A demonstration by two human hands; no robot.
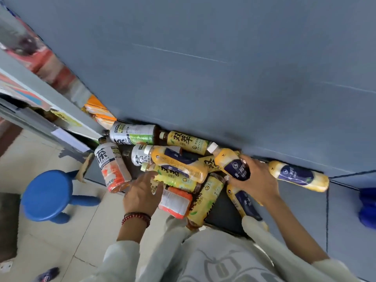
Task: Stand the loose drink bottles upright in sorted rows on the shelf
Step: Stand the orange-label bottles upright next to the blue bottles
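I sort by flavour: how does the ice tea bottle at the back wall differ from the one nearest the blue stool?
The back-wall ice tea bottle has a green lower label; the stool-side ice tea bottle has an orange-red one. The first lies along the wall, the second points away from it. Both lie on their sides with the same white upper label.

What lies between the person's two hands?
Head view: between the left hand and the right hand, gripping a navy-labelled bottle, lie two yellow-labelled bottles and an orange-labelled bottle.

Pale sleeves [122, 259], red bead bracelet [136, 217]
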